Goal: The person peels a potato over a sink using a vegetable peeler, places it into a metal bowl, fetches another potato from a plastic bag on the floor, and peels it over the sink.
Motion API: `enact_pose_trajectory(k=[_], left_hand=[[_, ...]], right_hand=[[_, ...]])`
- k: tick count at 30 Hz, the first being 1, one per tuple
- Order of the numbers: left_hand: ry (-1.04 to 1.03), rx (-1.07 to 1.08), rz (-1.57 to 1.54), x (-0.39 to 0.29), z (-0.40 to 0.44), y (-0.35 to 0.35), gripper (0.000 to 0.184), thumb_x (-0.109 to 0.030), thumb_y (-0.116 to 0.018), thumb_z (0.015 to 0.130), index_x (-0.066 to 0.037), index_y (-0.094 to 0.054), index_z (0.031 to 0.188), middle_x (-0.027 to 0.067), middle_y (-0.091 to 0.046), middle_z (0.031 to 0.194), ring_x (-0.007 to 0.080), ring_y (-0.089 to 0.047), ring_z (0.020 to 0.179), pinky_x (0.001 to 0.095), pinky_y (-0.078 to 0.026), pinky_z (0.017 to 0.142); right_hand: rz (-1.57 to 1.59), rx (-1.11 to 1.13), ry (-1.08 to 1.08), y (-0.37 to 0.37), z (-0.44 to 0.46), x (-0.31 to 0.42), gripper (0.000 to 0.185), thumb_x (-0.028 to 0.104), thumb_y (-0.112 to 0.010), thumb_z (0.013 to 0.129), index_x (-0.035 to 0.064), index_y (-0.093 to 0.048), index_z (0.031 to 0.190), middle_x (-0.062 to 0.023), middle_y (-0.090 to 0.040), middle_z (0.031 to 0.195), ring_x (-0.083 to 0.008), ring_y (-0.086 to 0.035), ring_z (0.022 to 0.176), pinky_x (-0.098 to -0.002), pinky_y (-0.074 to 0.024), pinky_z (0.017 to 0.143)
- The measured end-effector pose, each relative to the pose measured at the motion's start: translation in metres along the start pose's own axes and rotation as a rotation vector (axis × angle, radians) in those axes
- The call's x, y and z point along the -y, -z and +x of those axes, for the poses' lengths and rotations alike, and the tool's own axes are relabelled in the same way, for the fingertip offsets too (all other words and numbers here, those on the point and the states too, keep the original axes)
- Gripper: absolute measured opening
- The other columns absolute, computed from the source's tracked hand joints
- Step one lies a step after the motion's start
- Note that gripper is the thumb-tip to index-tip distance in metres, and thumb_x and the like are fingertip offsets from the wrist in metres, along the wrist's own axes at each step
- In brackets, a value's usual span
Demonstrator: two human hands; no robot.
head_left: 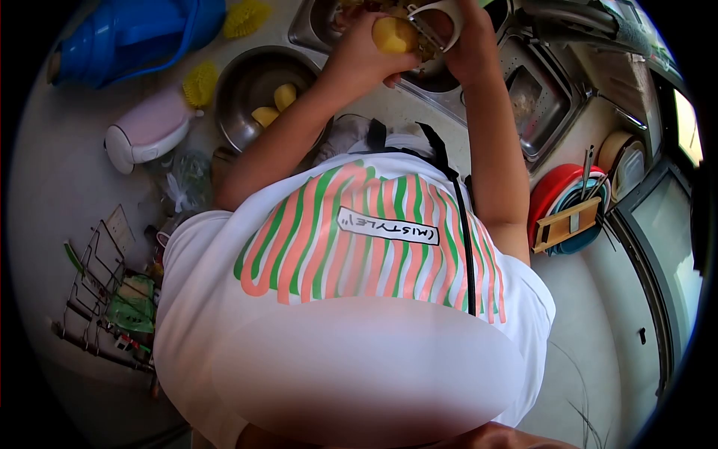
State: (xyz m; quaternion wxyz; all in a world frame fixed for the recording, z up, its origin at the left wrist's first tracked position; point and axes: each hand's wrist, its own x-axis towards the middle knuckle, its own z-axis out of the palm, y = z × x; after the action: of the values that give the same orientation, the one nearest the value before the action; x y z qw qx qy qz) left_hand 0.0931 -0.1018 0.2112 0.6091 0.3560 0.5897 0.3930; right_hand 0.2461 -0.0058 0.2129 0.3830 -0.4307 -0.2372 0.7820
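My left hand is closed around a potato whose yellow flesh is bare on the near side; darker skin shows towards its right. In my right hand is a pale-framed peeler, its metal blade at or very near the potato's right side; I cannot tell whether they touch. Both hands are over the near edge of the sink, which has scraps in it. Left of my left forearm, a steel bowl holds yellow potato pieces.
A second sink basin lies to the right. Stacked colourful basins with a wooden-framed slicer stand beyond it. On the left are a blue thermos jug, yellow scrubbers, a pink-and-white appliance and a wire rack.
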Motion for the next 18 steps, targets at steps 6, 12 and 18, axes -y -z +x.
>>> enact_pose_trajectory(k=[6,12,18], left_hand=[[-0.050,-0.018,0.334,-0.002,-0.006,-0.002,0.063,-0.018,-0.088,0.074,0.001,-0.057,0.125,0.0106,-0.070,0.100,0.0190,-0.070,0.085,0.0334,-0.057,0.076],[-0.207,-0.051,0.098,-0.015,-0.032,-0.009,0.055,-0.016,-0.086,0.081,-0.001,-0.059,0.126,0.0057,-0.069,0.102,0.0141,-0.066,0.094,0.0310,-0.056,0.087],[-0.049,0.008,0.215,-0.013,-0.009,-0.005,0.049,-0.014,-0.084,0.081,-0.002,-0.060,0.122,0.0032,-0.068,0.093,0.0106,-0.063,0.076,0.0278,-0.053,0.064]], right_hand=[[-0.305,0.192,0.030,-0.025,-0.013,0.005,0.018,0.019,-0.078,0.093,0.0051,-0.066,0.092,-0.0033,-0.068,0.085,-0.0139,-0.066,0.074,-0.0277,-0.0523,0.067],[-0.558,-0.318,0.265,0.061,0.044,-0.015,0.023,0.023,-0.076,0.094,0.0074,-0.062,0.085,0.0008,-0.058,0.068,-0.0113,-0.052,0.054,-0.0296,-0.0415,0.050],[-0.303,0.060,0.101,-0.027,-0.022,0.009,0.021,0.023,-0.079,0.093,0.0077,-0.065,0.091,0.0013,-0.062,0.082,-0.0097,-0.060,0.072,-0.0277,-0.0476,0.065]])
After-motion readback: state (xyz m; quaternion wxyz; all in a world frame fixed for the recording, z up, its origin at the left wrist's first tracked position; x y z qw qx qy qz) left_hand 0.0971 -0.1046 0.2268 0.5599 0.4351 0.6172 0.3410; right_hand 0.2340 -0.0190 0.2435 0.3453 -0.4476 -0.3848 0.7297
